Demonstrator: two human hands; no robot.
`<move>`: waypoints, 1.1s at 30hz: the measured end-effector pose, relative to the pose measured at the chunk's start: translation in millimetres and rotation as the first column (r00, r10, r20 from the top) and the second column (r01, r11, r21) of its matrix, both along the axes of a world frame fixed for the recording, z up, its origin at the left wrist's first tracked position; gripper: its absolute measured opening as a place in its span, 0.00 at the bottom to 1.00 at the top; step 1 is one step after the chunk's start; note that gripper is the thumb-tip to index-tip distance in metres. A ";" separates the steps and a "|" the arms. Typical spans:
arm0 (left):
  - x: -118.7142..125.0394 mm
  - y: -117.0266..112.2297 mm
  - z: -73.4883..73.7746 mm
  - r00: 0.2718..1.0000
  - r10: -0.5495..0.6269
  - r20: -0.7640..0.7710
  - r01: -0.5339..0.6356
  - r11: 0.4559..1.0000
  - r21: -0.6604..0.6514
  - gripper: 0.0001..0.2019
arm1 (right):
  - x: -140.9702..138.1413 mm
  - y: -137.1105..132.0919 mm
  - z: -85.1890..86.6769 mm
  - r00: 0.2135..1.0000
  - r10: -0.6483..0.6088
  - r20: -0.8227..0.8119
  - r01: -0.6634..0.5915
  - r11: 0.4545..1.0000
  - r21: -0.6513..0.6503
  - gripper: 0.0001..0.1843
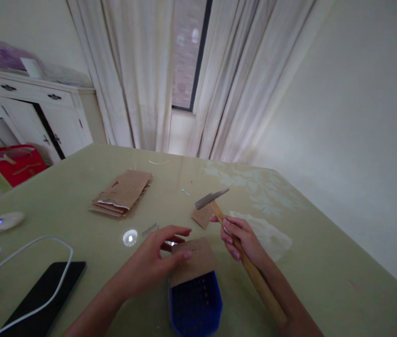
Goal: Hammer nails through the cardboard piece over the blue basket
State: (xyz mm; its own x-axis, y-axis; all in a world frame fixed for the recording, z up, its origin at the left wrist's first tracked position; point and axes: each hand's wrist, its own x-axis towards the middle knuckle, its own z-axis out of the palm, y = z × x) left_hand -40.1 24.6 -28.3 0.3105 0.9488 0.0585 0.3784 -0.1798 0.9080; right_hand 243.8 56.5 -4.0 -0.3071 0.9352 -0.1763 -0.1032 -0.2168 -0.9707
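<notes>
A black tablet or phone lies at the near left of the pale green surface, with a white cable looping across it. Farther back, near the left edge, sits a white oval device with a blue-violet spot. Beyond, a white cabinet with dark handles shows a dark gap between its doors; a blurred purple plastic bag rests on top. A red bag stands before it. Pale curtains flank a narrow strip of window, beside a plain wall.
</notes>
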 end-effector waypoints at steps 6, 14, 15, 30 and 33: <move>-40.8 33.6 -25.2 0.801 0.426 -0.421 -0.359 0.904 0.232 0.17 | 8.1 10.1 -40.2 0.995 -0.047 -0.086 0.041 0.997 -0.071 0.33; -47.8 37.1 -45.9 0.748 0.411 -0.522 -0.319 0.911 0.260 0.08 | 8.1 4.9 -43.3 0.988 -0.051 -0.148 0.033 0.992 -0.124 0.31; -47.2 36.9 -47.0 0.748 0.412 -0.521 -0.317 0.911 0.264 0.08 | 7.2 4.1 -43.2 0.987 -0.043 -0.155 0.023 0.991 -0.129 0.31; 11.5 -7.8 1.6 0.968 0.180 0.173 -0.208 0.966 0.156 0.10 | 1.6 0.4 -44.0 0.984 -0.016 -0.175 -0.006 0.993 -0.121 0.32; 19.0 -14.3 1.1 0.978 0.135 0.160 -0.161 0.973 0.164 0.07 | 1.2 0.1 -43.7 0.984 -0.011 -0.177 -0.010 0.992 -0.122 0.33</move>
State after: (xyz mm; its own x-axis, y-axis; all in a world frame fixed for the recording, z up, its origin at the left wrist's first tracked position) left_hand -21.1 10.4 -27.2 0.1432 0.9543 0.2625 0.2782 -0.2933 0.9146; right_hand 245.0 56.6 -47.7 -0.3433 0.9101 -0.2321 -0.2714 -0.3327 -0.9031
